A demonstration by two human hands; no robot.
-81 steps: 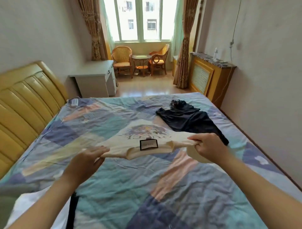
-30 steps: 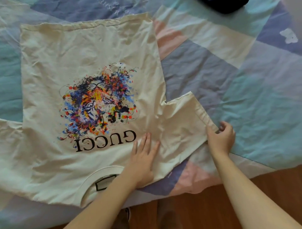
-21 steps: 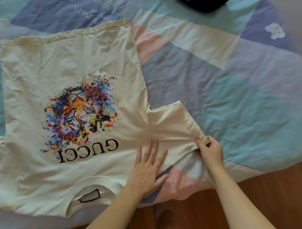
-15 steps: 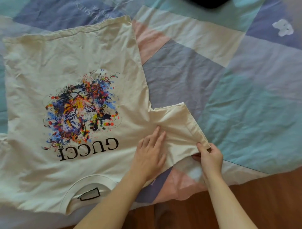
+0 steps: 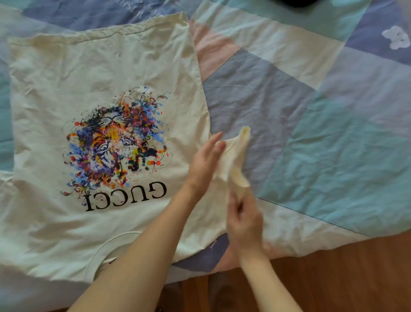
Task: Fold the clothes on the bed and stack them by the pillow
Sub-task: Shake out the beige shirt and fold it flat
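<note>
We see the cream shirt (image 5: 106, 73) spread flat across the left half of the frame on the patchwork sheet (image 5: 311, 133), its tiger print (image 5: 115, 142) left of centre. Our right hand (image 5: 243, 220), at lower centre, pinches the sleeve (image 5: 236, 156) and holds it lifted off the sheet. Our left hand (image 5: 203, 162) lies with straight fingers on the shirt at the sleeve's base, gripping nothing. A dark garment (image 5: 298, 2) shows at the top edge, and wood floor (image 5: 344, 278) at lower right.
</note>
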